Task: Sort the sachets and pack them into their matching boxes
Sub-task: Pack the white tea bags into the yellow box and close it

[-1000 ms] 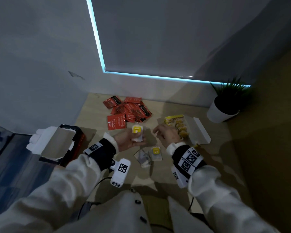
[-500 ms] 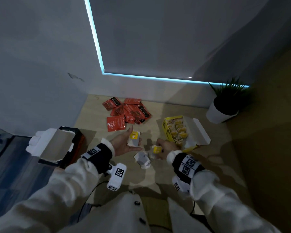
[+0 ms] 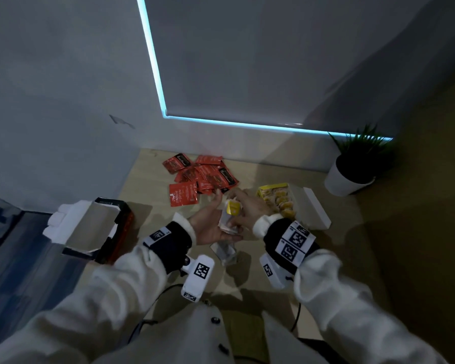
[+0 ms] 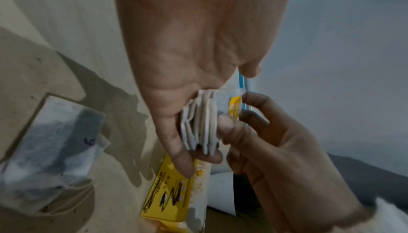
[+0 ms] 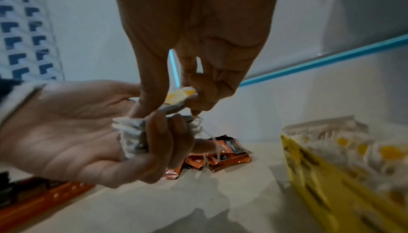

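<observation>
My left hand (image 3: 208, 225) lies palm up over the table and its fingers curl round a small stack of white tea bags (image 4: 198, 125). My right hand (image 3: 247, 206) pinches a tea bag with a yellow tag (image 3: 233, 208) against the top of that stack; the tag (image 5: 179, 95) sits between thumb and fingers. The open yellow box (image 3: 272, 186), holding several yellow-tagged bags, stands just right of my hands. One loose tea bag (image 3: 224, 250) lies on the table below them. A pile of red sachets (image 3: 200, 177) lies farther back.
An open red and black box (image 3: 116, 229) with its flap up sits at the left table edge, beside a white cloth (image 3: 63, 219). A potted plant (image 3: 352, 169) stands at the back right. Walls close off the far side of the table.
My right hand went down to the table, picked up the yellow-tagged tea bag and brought it up onto the stack in my left hand. One loose bag stays on the table.
</observation>
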Demonstrator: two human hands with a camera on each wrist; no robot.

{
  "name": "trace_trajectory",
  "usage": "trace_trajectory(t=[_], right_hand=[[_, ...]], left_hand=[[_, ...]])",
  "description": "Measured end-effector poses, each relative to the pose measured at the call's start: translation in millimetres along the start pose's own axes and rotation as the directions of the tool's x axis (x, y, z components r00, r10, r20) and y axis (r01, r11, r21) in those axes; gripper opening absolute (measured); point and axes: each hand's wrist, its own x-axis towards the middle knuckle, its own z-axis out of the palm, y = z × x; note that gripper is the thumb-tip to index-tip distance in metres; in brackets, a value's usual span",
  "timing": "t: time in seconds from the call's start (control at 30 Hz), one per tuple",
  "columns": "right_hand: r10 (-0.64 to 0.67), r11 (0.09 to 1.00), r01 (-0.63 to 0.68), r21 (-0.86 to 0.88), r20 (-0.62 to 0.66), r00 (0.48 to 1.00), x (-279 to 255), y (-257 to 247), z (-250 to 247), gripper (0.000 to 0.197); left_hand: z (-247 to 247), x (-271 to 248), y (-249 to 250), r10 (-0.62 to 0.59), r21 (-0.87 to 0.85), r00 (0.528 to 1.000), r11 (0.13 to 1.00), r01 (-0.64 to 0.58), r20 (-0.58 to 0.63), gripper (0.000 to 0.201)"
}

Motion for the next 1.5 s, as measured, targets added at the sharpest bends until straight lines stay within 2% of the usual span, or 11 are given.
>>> trace_trajectory(t=[0.2,0.33,0.47,0.57,0.67,0.97,1.07,1.23,1.3,1.37,1.5], right_hand=[[-0.194,0.958,0.166,-0.235,-0.104,0.975,-11,-3,7,0.036],[-0.266,0.949,0.232,-0.212,-0.148,0.952,-14,0,15,0.019],[-0.318,0.944,0.267,-0.195,-0.316,0.894,-12,3,15,0.030],[-0.390,0.891,0.291,-0.347,-0.260,0.883,-16,3,15,0.018],[-0.358,0.908,0.295,-0.297,-0.187,0.915,-19,2,23,0.032],[-0.337,0.890,0.185,-0.418,-0.325,0.884,-16,-2,26,0.023],[-0.321,0.916,0.228,-0.329,-0.264,0.910,-16,2,31,0.021],[-0.075,0.983,0.119,0.139,-0.289,0.954,-23,18,5,0.012],[0.044,0.968,0.027,0.250,-0.275,0.960,-25,27,-6,0.026],[0.096,0.947,-0.072,0.314,-0.063,0.993,-26,32,-8,0.046],[0.067,0.915,-0.120,0.385,0.149,0.987,-33,38,4,0.045]], left_hand=[[2,-1,1,0.018,-0.020,1.000,1.000,-0.018,0.015,0.088],[6,1,2,0.032,-0.012,0.999,0.999,-0.032,0.023,0.088],[1,3,2,0.037,-0.028,0.999,0.999,-0.037,0.004,0.086],[0,3,3,0.052,-0.046,0.999,0.998,-0.052,-0.005,0.087],[3,6,1,0.062,-0.062,0.997,0.996,-0.064,-0.034,0.085],[5,9,1,0.104,-0.018,0.989,0.994,-0.106,-0.104,0.066],[4,10,-2,0.139,-0.001,0.984,0.990,-0.140,-0.112,0.047],[-2,1,-5,0.121,0.136,0.992,0.984,-0.115,-0.039,0.017],[-3,0,-6,0.116,0.323,0.993,0.941,-0.103,-0.021,0.027],[-2,0,-9,0.086,0.545,0.996,0.837,-0.058,-0.026,0.069],[6,11,-9,0.072,0.910,0.992,0.410,0.063,-0.101,0.107]])
